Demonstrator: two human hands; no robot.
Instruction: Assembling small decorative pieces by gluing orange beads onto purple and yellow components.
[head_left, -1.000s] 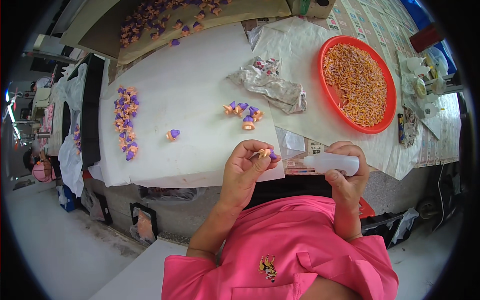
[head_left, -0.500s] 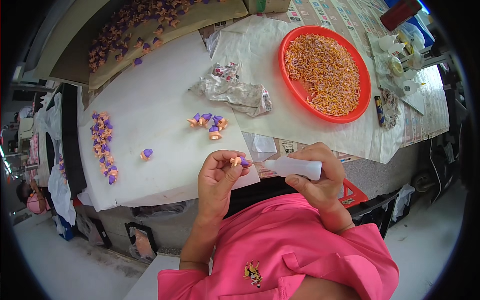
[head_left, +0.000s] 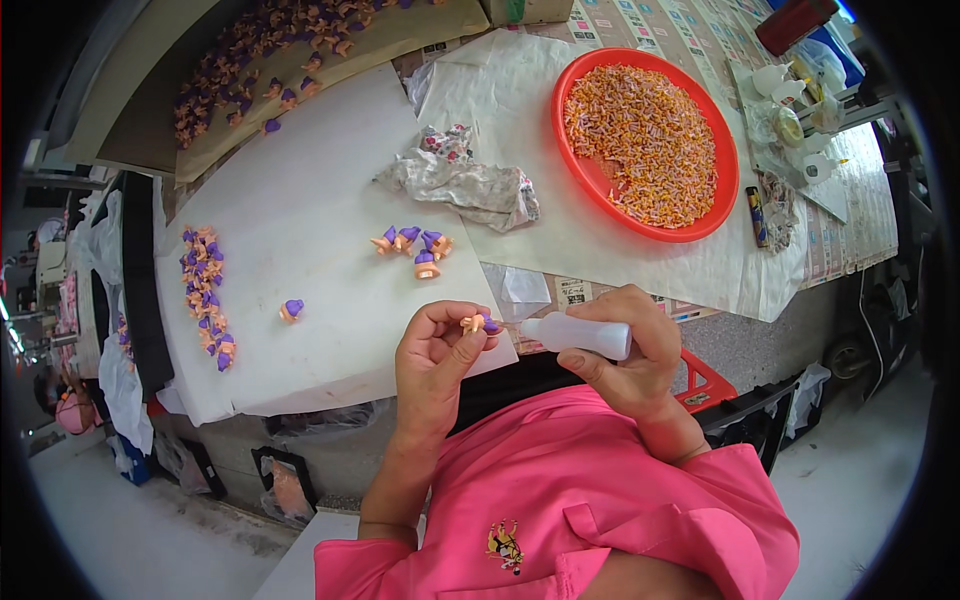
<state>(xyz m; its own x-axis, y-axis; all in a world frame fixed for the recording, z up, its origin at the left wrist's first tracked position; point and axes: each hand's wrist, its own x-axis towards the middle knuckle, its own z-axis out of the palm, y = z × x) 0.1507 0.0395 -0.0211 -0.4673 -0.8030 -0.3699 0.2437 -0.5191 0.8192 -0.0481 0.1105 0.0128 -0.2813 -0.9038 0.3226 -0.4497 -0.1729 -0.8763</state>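
Between the fingertips of my left hand is pinched a small peach and purple plastic figure piece, its purple end toward the right. My right hand is wrapped round a white squeeze bottle, tilted nearly level. Its narrow nozzle points left, close to the purple end; whether they touch I cannot tell. Beyond my left hand, a few similar pieces stand grouped on the white sheet. A single piece stands apart, and a long row of them lies at the far left.
A red round tray full of small orange, pink and white pieces stands at the right. A crumpled cloth lies mid-table. More peach and purple pieces fill a paper-lined box at upper left. Small white bottles stand at far right.
The squeeze bottle in my right hand has moved slightly left, its nozzle nearer the piece. My left hand has kept its grip almost unmoved.
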